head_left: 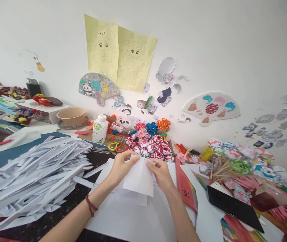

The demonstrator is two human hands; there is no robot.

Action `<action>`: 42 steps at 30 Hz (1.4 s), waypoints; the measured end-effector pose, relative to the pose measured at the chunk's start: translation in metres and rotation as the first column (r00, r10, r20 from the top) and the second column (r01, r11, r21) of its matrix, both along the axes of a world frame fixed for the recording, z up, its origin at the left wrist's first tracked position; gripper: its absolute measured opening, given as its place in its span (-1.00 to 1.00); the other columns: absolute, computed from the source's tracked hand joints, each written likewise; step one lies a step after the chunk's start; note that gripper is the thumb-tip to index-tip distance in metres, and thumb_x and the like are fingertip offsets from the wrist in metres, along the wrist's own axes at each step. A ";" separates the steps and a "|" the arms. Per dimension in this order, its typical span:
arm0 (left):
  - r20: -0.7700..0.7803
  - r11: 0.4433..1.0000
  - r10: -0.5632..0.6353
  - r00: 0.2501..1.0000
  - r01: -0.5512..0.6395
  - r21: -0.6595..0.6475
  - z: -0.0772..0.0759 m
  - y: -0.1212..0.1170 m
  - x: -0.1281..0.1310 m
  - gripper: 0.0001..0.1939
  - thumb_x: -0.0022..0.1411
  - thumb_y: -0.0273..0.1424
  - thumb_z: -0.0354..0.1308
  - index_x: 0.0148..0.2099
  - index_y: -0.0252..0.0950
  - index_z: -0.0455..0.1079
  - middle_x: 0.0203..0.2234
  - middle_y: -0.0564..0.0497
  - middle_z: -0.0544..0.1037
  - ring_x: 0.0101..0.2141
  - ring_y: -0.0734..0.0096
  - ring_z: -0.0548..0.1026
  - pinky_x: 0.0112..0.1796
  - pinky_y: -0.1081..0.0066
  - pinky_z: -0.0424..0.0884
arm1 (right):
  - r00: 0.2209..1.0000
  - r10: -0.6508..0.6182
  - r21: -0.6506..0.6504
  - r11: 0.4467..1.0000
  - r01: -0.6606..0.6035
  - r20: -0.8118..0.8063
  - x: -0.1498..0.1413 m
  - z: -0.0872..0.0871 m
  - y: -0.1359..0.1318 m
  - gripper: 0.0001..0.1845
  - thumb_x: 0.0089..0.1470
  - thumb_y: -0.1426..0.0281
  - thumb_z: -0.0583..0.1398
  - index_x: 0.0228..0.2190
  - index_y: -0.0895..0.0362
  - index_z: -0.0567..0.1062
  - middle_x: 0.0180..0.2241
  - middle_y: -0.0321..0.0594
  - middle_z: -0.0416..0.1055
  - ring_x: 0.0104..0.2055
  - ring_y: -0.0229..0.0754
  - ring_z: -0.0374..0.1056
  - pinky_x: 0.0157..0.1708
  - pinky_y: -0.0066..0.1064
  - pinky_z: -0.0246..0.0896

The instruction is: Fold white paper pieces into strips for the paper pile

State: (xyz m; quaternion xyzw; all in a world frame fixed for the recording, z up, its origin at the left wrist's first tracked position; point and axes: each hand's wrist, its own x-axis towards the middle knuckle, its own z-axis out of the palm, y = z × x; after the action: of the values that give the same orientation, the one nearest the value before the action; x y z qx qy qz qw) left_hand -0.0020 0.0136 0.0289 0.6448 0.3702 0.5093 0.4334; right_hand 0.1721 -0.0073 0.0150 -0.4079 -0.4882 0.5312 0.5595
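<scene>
Between my two hands is a white sheet of paper [139, 179], held up by its far edge and hanging toward me. My left hand [123, 164] pinches its upper left part between thumb and fingers. At the upper right, my right hand [160, 172] grips the same sheet with the thumb on its near face. Faint creases run down the paper. Beneath it lie larger white sheets [130, 223] on the dark table. A big heap of folded white paper strips [39, 178] spreads out left of my left arm.
Behind my hands are red-and-white paper flowers [155, 148], scissors [117, 146] and a white bottle [100, 129]. On the right lie a black phone [235, 207], a red booklet [186, 188] and stemmed paper flowers [241, 164]. A tape roll [71, 116] sits back left.
</scene>
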 end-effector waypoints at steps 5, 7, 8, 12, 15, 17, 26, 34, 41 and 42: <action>0.013 0.993 -0.093 0.996 0.093 -0.073 -0.009 0.004 0.001 -0.65 0.16 -0.17 0.07 -0.32 -0.40 0.43 -0.43 -0.04 0.53 -0.40 0.36 0.46 -0.42 0.51 0.31 | 0.997 -0.067 0.000 0.998 0.067 -0.036 0.004 -0.005 0.004 -0.75 -0.15 0.28 0.33 -0.43 0.20 0.54 -0.49 -0.22 0.49 -0.49 -0.21 0.35 -0.48 -0.43 0.22; 0.014 0.993 -0.087 0.996 0.088 -0.079 -0.011 0.005 0.002 -0.64 0.16 -0.16 0.07 -0.34 -0.40 0.43 -0.45 -0.03 0.52 -0.42 0.38 0.45 -0.45 0.52 0.30 | 0.997 -0.080 -0.002 0.997 0.080 -0.025 0.005 -0.006 0.004 -0.74 -0.15 0.27 0.33 -0.44 0.20 0.54 -0.50 -0.21 0.49 -0.49 -0.21 0.36 -0.48 -0.43 0.23; 0.020 0.992 -0.086 0.996 0.087 -0.089 -0.012 0.005 0.003 -0.64 0.15 -0.16 0.08 -0.34 -0.40 0.42 -0.46 -0.03 0.52 -0.44 0.40 0.44 -0.48 0.53 0.29 | 0.996 -0.088 -0.005 0.996 0.088 -0.019 0.005 -0.006 0.004 -0.74 -0.16 0.26 0.33 -0.44 0.21 0.54 -0.50 -0.20 0.49 -0.49 -0.20 0.36 -0.49 -0.42 0.23; 0.104 0.981 -0.078 0.992 0.094 -0.169 -0.012 0.004 0.004 -0.63 0.12 -0.13 0.11 -0.34 -0.40 0.40 -0.53 0.00 0.49 -0.54 0.46 0.41 -0.56 0.55 0.24 | 0.993 -0.111 -0.011 0.994 0.110 -0.042 0.003 -0.004 0.002 -0.72 -0.20 0.24 0.34 -0.46 0.20 0.55 -0.54 -0.21 0.48 -0.54 -0.20 0.35 -0.53 -0.43 0.22; 0.148 0.976 -0.056 0.987 0.085 -0.200 -0.012 0.003 0.004 -0.63 0.09 -0.12 0.14 -0.36 -0.40 0.38 -0.57 0.03 0.48 -0.58 0.49 0.39 -0.58 0.56 0.21 | 0.992 -0.105 -0.011 0.994 0.105 -0.076 0.000 -0.002 0.002 -0.73 -0.20 0.25 0.35 -0.47 0.20 0.55 -0.56 -0.23 0.47 -0.55 -0.22 0.34 -0.53 -0.44 0.22; 0.160 0.974 -0.053 0.986 0.087 -0.209 -0.011 0.002 0.004 -0.63 0.07 -0.12 0.15 -0.38 -0.40 0.37 -0.58 0.04 0.46 -0.59 0.51 0.37 -0.59 0.57 0.20 | 0.990 -0.103 -0.007 0.995 0.103 -0.091 0.000 -0.001 0.002 -0.76 -0.19 0.27 0.34 -0.48 0.20 0.54 -0.56 -0.23 0.47 -0.54 -0.23 0.34 -0.52 -0.45 0.23; 0.223 0.961 -0.064 0.973 0.121 -0.250 -0.004 -0.001 0.004 -0.61 0.02 -0.11 0.19 -0.39 -0.41 0.38 -0.61 0.05 0.46 -0.62 0.53 0.35 -0.62 0.58 0.18 | 0.991 -0.056 0.018 0.998 0.059 -0.120 0.003 -0.002 0.002 -0.80 -0.11 0.29 0.31 -0.52 0.19 0.50 -0.57 -0.25 0.45 -0.56 -0.27 0.31 -0.53 -0.48 0.21; 0.267 0.974 -0.074 0.961 0.127 -0.188 -0.002 0.002 0.003 -0.67 0.07 -0.17 0.18 -0.37 -0.40 0.39 -0.54 0.03 0.48 -0.54 0.49 0.38 -0.53 0.55 0.27 | 0.989 -0.008 0.024 1.000 0.012 -0.148 -0.001 0.001 0.000 -0.70 -0.11 0.31 0.31 -0.27 0.15 0.53 -0.32 -0.14 0.52 -0.37 -0.15 0.42 -0.33 -0.34 0.30; 0.209 0.970 -0.127 0.970 0.165 -0.176 -0.007 0.008 0.000 -0.60 0.08 -0.13 0.15 -0.24 -0.41 0.46 -0.45 -0.05 0.53 -0.42 0.32 0.46 -0.44 0.46 0.36 | 0.996 -0.084 0.034 0.996 0.085 -0.021 -0.002 -0.010 0.004 -0.67 -0.10 0.24 0.30 -0.30 0.21 0.56 -0.38 -0.13 0.53 -0.37 -0.10 0.41 -0.34 -0.30 0.29; 0.215 0.963 -0.154 0.964 0.195 -0.187 -0.007 0.009 0.001 -0.57 0.07 -0.12 0.15 -0.21 -0.41 0.46 -0.44 -0.07 0.54 -0.42 0.30 0.46 -0.42 0.44 0.37 | 0.995 -0.103 0.038 0.994 0.103 -0.002 -0.001 -0.011 0.006 -0.67 -0.09 0.23 0.29 -0.31 0.21 0.56 -0.39 -0.14 0.52 -0.38 -0.11 0.40 -0.36 -0.32 0.28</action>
State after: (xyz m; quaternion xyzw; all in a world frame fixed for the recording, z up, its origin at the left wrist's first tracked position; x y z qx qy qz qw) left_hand -0.0013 0.0224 0.0217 0.5723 0.3174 0.4895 0.5763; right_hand 0.1715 -0.0018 0.0042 -0.4219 -0.4766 0.4920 0.5939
